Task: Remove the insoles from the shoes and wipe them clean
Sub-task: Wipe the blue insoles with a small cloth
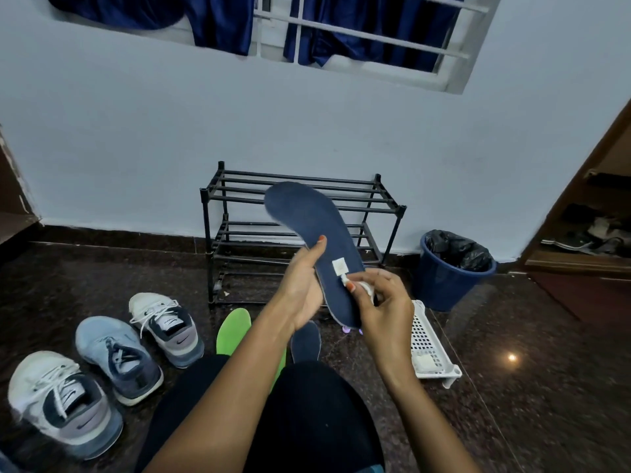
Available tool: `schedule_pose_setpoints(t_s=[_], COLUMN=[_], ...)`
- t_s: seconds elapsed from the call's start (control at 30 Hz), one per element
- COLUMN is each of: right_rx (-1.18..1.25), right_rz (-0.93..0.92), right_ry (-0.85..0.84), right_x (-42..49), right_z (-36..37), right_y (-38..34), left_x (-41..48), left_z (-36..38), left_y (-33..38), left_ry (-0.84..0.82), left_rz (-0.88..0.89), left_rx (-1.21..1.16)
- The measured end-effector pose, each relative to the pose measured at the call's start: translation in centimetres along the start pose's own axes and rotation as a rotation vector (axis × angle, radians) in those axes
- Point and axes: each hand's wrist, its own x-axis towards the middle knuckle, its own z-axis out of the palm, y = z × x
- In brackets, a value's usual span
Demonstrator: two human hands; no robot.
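My left hand [302,285] grips a dark blue insole [312,230] by its edge and holds it upright in front of me, toe end up. A small white label sits near its heel. My right hand [382,302] pinches a white wipe [362,286] against the heel part of that insole. On the floor below lie a green insole [232,331] and another dark blue insole [305,341]. Three sneakers stand at the left: a white and grey one [167,327], a light blue one [116,356] and a second white and grey one [63,401].
A black metal shoe rack [375,196] stands against the wall behind the insole. A blue bin [444,281] with a black liner is to its right. A white plastic basket [426,343] lies on the dark floor by my right wrist. My dark-clothed legs fill the bottom centre.
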Motion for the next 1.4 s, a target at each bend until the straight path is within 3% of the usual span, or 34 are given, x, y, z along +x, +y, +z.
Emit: schedule_pose_setpoints(t_s=[0.07, 0.17, 0.33, 0.63, 0.8, 0.9, 1.07, 1.4], right_rx=[-0.028, -0.064, -0.075, -0.131, -0.218, -0.316, -0.335, -0.291], right_rz=[0.012, 0.056, 0.123, 0.226, 0.309, 0.307, 0.458, 0.628], right_ry=[0.004, 0.003, 0.027, -0.038, -0.087, -0.095, -0.177, -0.355], right_x=[-0.3, -0.9, -0.9, 0.3, -0.7, -2.6, -6.7, -9.9], right_z=[-0.9, -1.7, -2.8, -4.9, -4.6, -3.1, -0.6, 1.7], right_y=[1.0, 2.5, 4.6, 12.3, 20.1, 25.9, 33.4, 40.4], left_x=[0.4, 1.4, 3.7, 10.6, 15.0, 17.1, 18.4, 20.4], left_z=[0.0, -0.3, -0.2, -0.3, -3.5, -7.3, -14.4, -22.5], left_y=[0.5, 0.4, -0.4, -5.2, -11.4, -16.4, -23.6, -33.4], left_ry=[0.067, 0.137, 0.119, -0.032, -0.066, 0.000, 0.077, 0.193], left_rz=[0.090, 0.092, -0.004, -0.265, -0.427, -0.485, -0.580, -0.616], left_rx=[-0.013, 0.176, 0.482, 0.760, 0.844, 0.884, 0.910, 1.077])
